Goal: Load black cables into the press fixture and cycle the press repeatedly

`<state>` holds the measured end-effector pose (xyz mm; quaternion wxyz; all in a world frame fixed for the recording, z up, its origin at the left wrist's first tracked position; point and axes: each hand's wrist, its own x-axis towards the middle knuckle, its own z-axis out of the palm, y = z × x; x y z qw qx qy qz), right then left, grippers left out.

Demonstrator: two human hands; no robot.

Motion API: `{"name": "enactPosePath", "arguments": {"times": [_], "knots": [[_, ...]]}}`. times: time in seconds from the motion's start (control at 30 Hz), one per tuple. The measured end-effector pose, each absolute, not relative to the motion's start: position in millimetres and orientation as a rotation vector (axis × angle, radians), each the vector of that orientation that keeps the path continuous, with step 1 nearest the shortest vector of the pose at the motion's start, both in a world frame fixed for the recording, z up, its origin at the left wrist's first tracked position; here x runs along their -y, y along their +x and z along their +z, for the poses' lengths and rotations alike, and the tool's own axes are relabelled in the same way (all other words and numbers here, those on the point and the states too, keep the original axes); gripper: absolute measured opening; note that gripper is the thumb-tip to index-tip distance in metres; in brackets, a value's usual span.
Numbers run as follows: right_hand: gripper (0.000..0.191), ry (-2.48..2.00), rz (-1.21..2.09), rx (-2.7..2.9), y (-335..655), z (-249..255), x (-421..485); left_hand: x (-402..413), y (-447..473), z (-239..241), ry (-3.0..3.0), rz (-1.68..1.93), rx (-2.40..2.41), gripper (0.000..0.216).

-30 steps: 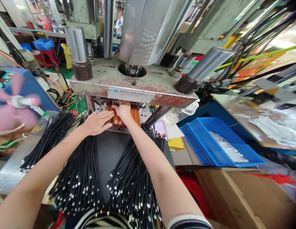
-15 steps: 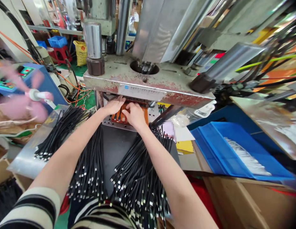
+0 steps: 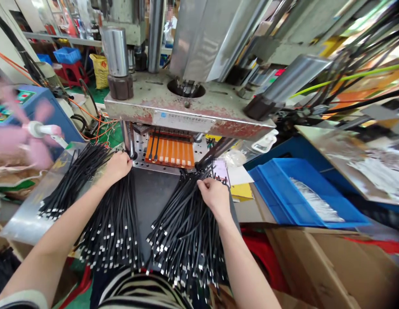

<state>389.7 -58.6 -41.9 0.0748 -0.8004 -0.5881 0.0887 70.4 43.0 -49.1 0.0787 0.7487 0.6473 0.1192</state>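
Observation:
My left hand (image 3: 118,168) is closed at the upper end of the left bundle of black cables (image 3: 119,227), its fingers pinched on a cable there. Over the right bundle of black cables (image 3: 183,227) my right hand (image 3: 215,195) pinches a cable between thumb and fingers. Both bundles have small metal plugs at their near ends. Between and beyond the hands, an orange slotted mould plate (image 3: 170,151) sits in the press. Two black cables (image 3: 153,147) lie in its leftmost slots; pale pieces show along its front edge.
The press's heavy steel plate (image 3: 186,111) overhangs the mould, with posts at both sides. Another cable pile (image 3: 74,180) lies on a metal sheet at left, near a spinning pink fan (image 3: 35,128). Blue trays (image 3: 276,189) stand at right, beside cardboard boxes (image 3: 341,266).
Both hands have left the orange mould plate and come back toward me, the left to the left bundle, the right to the right bundle. The view has shifted slightly.

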Motion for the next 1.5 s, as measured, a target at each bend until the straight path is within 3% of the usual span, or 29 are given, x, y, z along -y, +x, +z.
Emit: {"name": "enactPosePath", "arguments": {"times": [0.17,0.27,0.4,0.63,1.0,1.27,1.5], "knots": [[0.03,-2.355,0.049,1.834,373.0,-26.5,65.3,-45.0,58.8,-41.1,2.085,0.566,-1.796,0.03],[0.028,-2.005,0.226,1.918,354.7,-19.8,60.6,-45.0,56.4,-37.4,1.835,0.759,-1.593,0.044],[0.024,-1.569,0.683,2.01,328.1,-13.2,55.5,-35.8,59.2,-31.3,1.572,0.706,-1.288,0.054],[0.019,-1.254,0.971,1.977,301.9,-10.4,56.8,-10.8,90.7,18.9,2.072,0.774,-1.137,0.023],[0.025,-1.115,0.889,1.607,305.8,10.4,50.2,-6.9,152.7,76.3,1.939,0.755,-0.814,0.016],[0.026,-1.019,0.962,1.358,299.8,-2.6,47.6,-15.4,177.5,91.2,2.619,0.989,-0.795,0.025],[0.027,-1.1,0.865,1.367,302.0,0.6,37.2,-26.3,175.9,98.5,2.332,1.052,-0.748,0.023]]}}
